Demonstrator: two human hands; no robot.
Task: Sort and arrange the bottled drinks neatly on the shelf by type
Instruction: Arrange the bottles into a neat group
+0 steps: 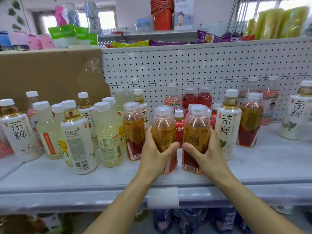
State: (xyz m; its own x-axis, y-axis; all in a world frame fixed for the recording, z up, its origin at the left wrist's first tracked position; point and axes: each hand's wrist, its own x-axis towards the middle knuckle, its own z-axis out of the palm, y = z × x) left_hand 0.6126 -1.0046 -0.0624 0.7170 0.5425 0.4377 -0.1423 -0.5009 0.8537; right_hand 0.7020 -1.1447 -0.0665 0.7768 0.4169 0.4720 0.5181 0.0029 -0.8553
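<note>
Two amber tea bottles with red lower labels stand side by side near the front of the white shelf. My left hand grips the left one. My right hand grips the right one. A third bottle of the same kind stands just to their left, and another further right. White-labelled tea bottles and pale yellow drinks stand mixed on the shelf. Small red drinks are at the back by the pegboard.
A cardboard sheet leans against the back at left. The white pegboard closes the rear. Snack packs and red cups sit on the shelves above. A blank price tag hangs on the shelf edge.
</note>
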